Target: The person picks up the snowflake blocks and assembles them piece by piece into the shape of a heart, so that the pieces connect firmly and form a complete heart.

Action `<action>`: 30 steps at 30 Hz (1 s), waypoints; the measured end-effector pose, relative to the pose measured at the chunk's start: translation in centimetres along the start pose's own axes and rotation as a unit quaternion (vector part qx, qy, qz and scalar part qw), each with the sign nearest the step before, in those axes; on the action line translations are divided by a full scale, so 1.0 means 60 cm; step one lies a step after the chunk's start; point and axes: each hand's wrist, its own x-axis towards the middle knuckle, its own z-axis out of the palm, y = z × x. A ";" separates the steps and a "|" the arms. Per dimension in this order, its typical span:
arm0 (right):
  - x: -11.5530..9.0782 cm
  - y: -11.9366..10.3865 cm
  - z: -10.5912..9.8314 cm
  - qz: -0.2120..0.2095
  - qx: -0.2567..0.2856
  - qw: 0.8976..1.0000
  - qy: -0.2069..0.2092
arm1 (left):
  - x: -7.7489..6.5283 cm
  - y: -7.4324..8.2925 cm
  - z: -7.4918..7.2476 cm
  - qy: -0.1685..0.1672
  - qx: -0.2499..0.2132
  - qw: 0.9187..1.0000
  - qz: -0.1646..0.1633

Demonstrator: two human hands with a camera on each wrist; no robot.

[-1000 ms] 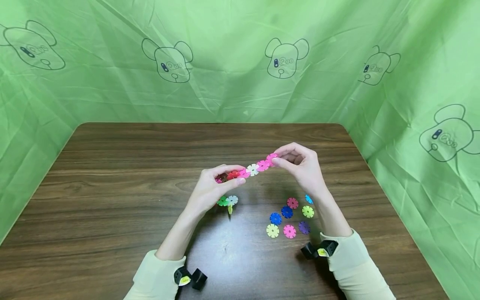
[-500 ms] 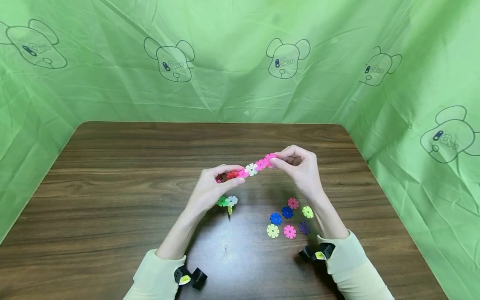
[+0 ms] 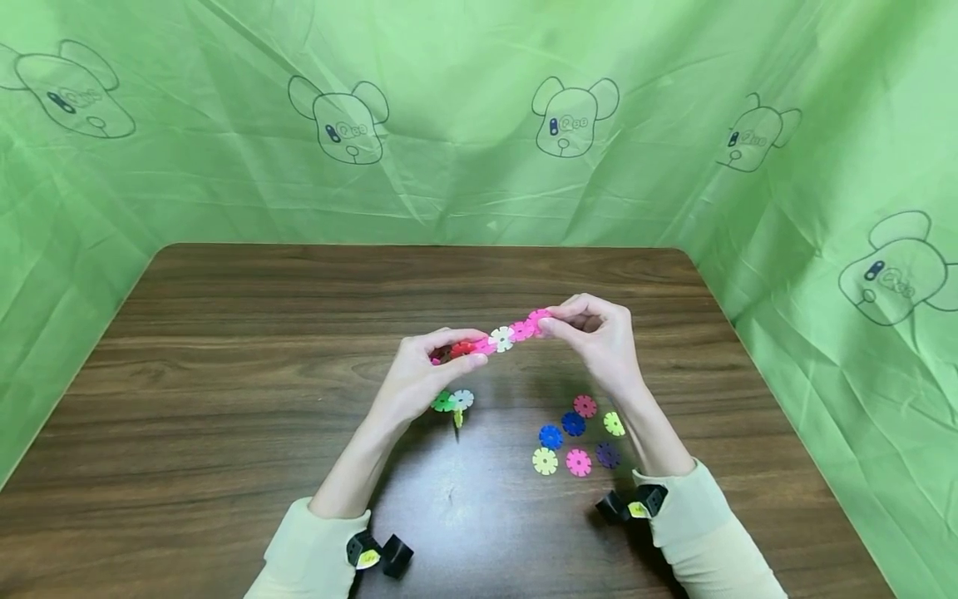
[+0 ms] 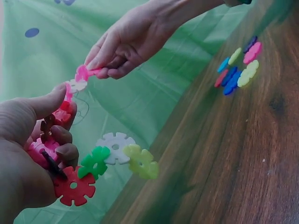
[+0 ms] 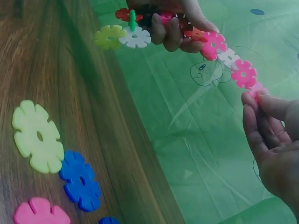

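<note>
A chain of interlocking flower discs (image 3: 501, 338) hangs above the table between both hands, its links pink, white, red, brown and other colours. My left hand (image 3: 422, 370) grips the chain's middle, thumb and fingers round the red and pink links. Out of that hand trails the chain's other end, with a red disc (image 4: 74, 185), a green disc (image 4: 95, 162), a white disc (image 4: 116, 148) and a yellow disc (image 4: 141, 161). At the far right end, my right hand (image 3: 595, 333) pinches the last pink disc (image 5: 257, 91) between thumb and fingertips.
Loose discs lie on the wooden table (image 3: 224, 399) below the right forearm: blue discs (image 3: 550, 437), a pink disc (image 3: 579, 462), a purple disc (image 3: 608, 454), a yellow disc (image 3: 545, 461) and several more. A green cloth (image 3: 449, 191) with animal-head drawings hangs behind and beside the table.
My right hand has shifted slightly down and left, still pinching the pink end disc. A light-blue loose disc is now hidden behind the right forearm in the head view. My left hand stays nearly still.
</note>
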 end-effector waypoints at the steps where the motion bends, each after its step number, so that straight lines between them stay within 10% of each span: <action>1: 0.000 0.000 0.000 0.000 0.001 1.000 0.002 | 0.001 0.000 0.001 -0.002 0.002 1.000 -0.002; 22: -0.001 0.007 0.001 0.022 0.029 0.999 -0.011 | 0.002 -0.004 0.000 -0.008 -0.001 1.000 0.009; 30: 0.003 -0.001 0.001 -0.048 -0.039 0.998 -0.024 | 0.001 -0.001 0.004 0.000 -0.041 0.999 -0.028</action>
